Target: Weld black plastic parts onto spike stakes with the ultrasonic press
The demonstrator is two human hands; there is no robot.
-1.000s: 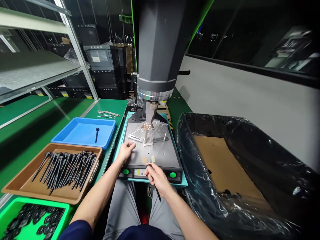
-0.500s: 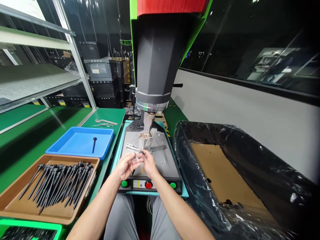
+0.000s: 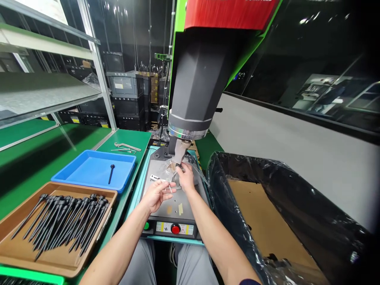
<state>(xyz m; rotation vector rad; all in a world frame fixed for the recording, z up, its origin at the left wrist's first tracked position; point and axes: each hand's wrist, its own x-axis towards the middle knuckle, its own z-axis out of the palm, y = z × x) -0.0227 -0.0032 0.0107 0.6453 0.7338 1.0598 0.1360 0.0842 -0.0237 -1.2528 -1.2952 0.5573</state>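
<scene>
My right hand point(image 3: 186, 178) reaches in under the metal horn point(image 3: 181, 150) of a press-like machine. Its fingers are closed on a small black part point(image 3: 178, 166) at the fixture below the horn; most of that part is hidden. Lower and to the left, my left hand point(image 3: 157, 195) pinches a thin, pale, see-through piece point(image 3: 170, 187), too fine to make out fully. Clear plastic film point(image 3: 166, 169) surrounds the fixture on the grey base plate point(image 3: 162, 215). A slotted metal bracket point(image 3: 154, 177) lies left of the fixture.
At the left, a brown tray point(image 3: 71, 271) holds many black bolt-like parts, and a blue tray point(image 3: 89, 182) holds one. Wrenches point(image 3: 127, 147) lie behind them. A red button point(image 3: 175, 228) and a green button point(image 3: 146, 225) line the machine's front. A black-lined bin point(image 3: 219, 190) stands right.
My right hand has moved forward and up, away from my left hand, to the fixture under the horn. My left hand stays low with its thin piece. The camera view has shifted slightly.
</scene>
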